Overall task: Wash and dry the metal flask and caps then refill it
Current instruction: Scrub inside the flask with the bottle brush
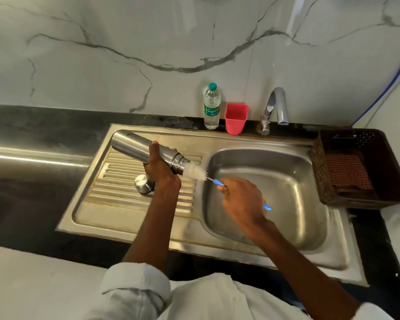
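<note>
My left hand [158,168] grips the metal flask [129,144] around its middle, holding it tilted over the ribbed drainboard with its open mouth pointing right toward the basin. My right hand [241,200] holds the blue handle of a bottle brush [195,173], whose white bristles stick partly into the flask's mouth. A round metal cap [143,183] lies on the drainboard just below the flask, partly behind my left wrist.
The steel sink [286,227] basin lies to the right, with the tap [277,107] behind it. A plastic water bottle [211,107] and a red cup [236,118] stand at the back rim. A brown basket [321,172] holding a folded cloth [348,173] sits at the right.
</note>
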Action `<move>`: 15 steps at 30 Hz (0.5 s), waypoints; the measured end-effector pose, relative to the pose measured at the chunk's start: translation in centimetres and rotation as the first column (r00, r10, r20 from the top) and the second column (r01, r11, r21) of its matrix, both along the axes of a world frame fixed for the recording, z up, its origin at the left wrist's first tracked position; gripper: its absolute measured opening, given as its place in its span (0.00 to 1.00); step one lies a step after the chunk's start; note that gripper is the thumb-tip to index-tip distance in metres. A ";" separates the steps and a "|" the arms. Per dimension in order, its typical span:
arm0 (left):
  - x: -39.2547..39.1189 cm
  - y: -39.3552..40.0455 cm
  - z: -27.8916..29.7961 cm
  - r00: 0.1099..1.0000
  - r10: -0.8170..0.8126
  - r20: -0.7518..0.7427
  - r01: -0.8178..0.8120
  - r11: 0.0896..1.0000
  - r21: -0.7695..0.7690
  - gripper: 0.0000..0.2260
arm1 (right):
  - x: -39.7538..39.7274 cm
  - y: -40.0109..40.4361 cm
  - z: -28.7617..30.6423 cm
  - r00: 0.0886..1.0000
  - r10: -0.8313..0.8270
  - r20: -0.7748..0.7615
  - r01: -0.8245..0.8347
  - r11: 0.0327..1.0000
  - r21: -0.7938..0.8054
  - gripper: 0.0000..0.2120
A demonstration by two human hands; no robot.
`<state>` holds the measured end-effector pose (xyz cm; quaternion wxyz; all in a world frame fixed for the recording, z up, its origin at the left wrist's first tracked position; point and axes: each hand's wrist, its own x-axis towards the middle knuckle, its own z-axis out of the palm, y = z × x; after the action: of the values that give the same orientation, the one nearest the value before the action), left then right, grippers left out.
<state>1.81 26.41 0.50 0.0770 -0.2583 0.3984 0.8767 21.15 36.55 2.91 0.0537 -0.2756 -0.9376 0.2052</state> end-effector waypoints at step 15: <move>1.5 0.2 0.9 1.000 -0.024 -0.018 0.025 1.000 0.005 0.29 | 4.2 10.3 -0.8 0.955 0.249 0.159 0.144 0.076 -0.987 0.16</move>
<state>3.36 26.61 1.42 0.0849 -0.2455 0.3999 0.8790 25.34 46.82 2.10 -0.2916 -0.2304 -0.5528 0.7458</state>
